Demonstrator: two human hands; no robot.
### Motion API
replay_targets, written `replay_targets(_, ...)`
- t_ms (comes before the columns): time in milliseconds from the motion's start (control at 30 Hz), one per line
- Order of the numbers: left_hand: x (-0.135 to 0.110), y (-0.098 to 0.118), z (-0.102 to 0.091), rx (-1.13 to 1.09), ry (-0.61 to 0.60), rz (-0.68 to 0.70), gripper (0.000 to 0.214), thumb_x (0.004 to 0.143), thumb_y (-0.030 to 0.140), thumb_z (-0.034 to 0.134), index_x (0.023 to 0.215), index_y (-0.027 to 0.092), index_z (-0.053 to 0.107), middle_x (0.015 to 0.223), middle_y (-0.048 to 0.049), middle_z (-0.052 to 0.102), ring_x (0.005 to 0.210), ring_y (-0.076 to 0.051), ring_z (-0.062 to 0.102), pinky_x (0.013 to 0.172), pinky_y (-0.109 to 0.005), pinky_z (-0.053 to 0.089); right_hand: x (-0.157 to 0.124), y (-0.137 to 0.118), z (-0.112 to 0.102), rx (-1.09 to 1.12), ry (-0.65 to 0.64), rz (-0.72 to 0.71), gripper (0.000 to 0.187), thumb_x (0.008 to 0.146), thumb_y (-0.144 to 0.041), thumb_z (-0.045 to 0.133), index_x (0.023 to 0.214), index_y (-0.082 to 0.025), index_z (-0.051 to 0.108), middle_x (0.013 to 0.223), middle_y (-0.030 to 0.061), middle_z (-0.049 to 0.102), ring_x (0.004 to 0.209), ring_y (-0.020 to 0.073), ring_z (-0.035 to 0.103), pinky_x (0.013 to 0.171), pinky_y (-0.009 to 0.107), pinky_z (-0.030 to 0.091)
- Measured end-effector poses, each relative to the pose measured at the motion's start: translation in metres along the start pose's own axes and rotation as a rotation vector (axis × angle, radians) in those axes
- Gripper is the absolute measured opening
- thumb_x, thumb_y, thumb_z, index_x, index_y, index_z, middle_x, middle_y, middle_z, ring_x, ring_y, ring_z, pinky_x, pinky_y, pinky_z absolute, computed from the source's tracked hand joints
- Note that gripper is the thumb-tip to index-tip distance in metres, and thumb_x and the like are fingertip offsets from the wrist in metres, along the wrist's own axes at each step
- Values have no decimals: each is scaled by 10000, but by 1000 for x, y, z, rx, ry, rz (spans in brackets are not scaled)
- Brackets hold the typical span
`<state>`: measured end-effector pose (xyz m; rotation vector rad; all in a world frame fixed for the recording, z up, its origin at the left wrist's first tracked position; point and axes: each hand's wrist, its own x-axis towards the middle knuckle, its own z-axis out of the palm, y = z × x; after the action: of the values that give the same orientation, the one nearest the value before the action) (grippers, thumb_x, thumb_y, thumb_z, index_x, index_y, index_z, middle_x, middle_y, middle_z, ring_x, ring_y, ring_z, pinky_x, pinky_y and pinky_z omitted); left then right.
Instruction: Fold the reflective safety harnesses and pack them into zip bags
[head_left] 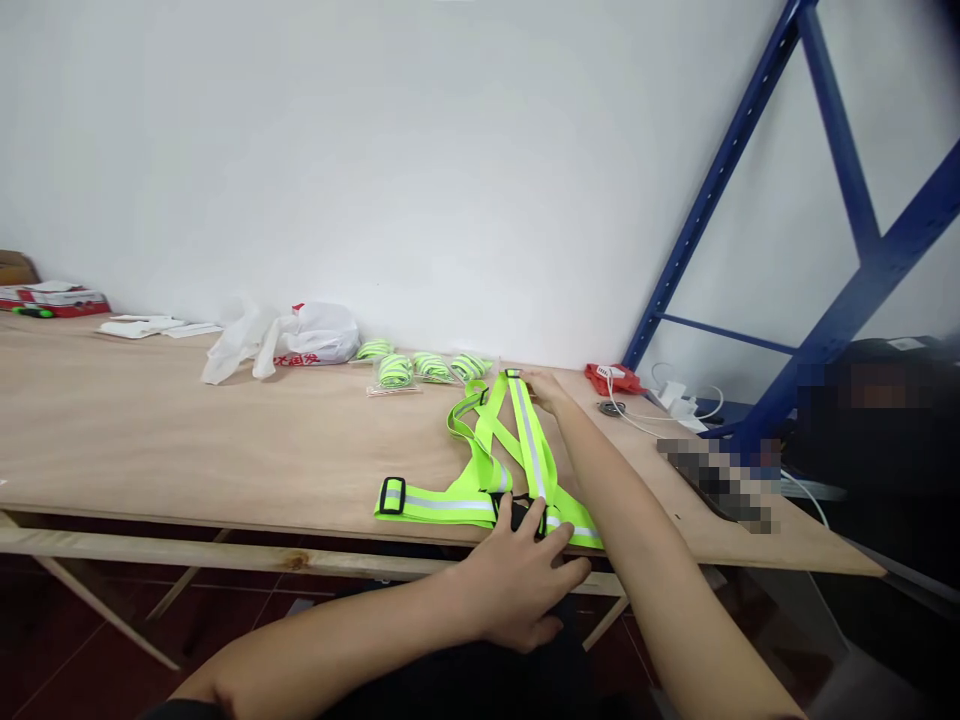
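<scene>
A neon-yellow reflective vest (533, 435) made of straps with silver stripes is spread out at the table's front edge. My left hand (521, 575) lies over its black buckle (517, 510), fingers spread and touching the waist strap. At the far end of a shoulder strap, my right hand (546, 390) is closed at the strap by a black slider (513, 373); its fingertips are partly hidden. The waist strap stretches left to another black slider (392, 495).
Several bagged, rolled vests (395, 371) sit near the wall, beside a white plastic bag (322, 333). At right are a red packet (613, 379), white cables and a blue metal rack (712, 190). Red-and-white boxes (64, 299) stand far left on the wooden table (150, 430).
</scene>
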<state>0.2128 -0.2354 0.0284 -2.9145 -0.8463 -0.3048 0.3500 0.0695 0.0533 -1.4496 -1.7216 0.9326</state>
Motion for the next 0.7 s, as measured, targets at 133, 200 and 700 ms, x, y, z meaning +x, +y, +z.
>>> replay_targets(133, 0, -3, -3, -35, -18, 12, 613, 888, 459, 617, 1413, 188, 452, 1507, -183, 420, 1409, -509, 306, 1022, -784, 311, -4, 16, 15, -205, 12, 48, 365, 956, -367, 627, 1259, -164, 598, 1264, 85, 616, 1064, 250, 639, 880, 444, 561)
replay_targets(200, 0, -5, -5, -66, -27, 12, 602, 901, 466, 599, 1419, 198, 450, 1515, -172, 413, 1419, -498, 297, 1036, -777, 300, -6, 19, 19, -321, 27, 57, 360, 955, -371, 626, 1250, -166, 606, 1267, 80, 616, 1067, 255, 637, 882, 440, 561)
replay_targets(700, 46, -99, -113, 40, 64, -512, 352, 989, 385, 480, 1265, 210, 610, 1189, -93, 685, 1119, -285, 627, 948, -414, 492, -35, -32, -33, -716, 36, -177, 379, 948, -429, 574, 1210, -165, 653, 1305, 140, 670, 1166, 260, 624, 920, 287, 444)
